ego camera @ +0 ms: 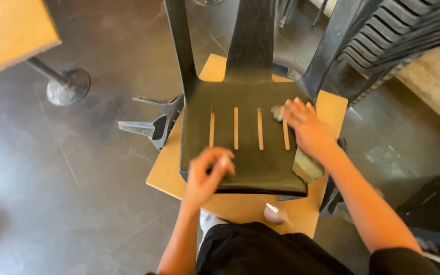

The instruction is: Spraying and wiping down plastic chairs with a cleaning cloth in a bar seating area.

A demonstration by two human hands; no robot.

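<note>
Pinched loosely on the near edge of a black plastic chair [243,142], the left hand [205,175] has its grip curled with thumb and fingers closed on the seat rim, steadying it. Just right of it, the right hand [306,130] lies flat and spread, its grip open and pressing a greyish cloth [306,165] against the right side of the seat; one end of the cloth hangs over the seat's near right corner, another bit shows beyond the fingertips.

That chair stands on a small square wooden worktop [240,206], with its seat facing up and its four slots showing the wood beneath. A small rounded object with a pale tip [276,214] lies on the near right part of the worktop, close to the person's dark clothing.

To wipe well, I judge the flat palm should keep even pressure and work along the slots, while the left hand holds firm so the chair does not slide on the wood.

Farther off, the backrest rises toward the far side. A stack of black chairs [393,35] stands at far right, a table pedestal foot [67,86] at far left on the dark tiled floor [77,193].
</note>
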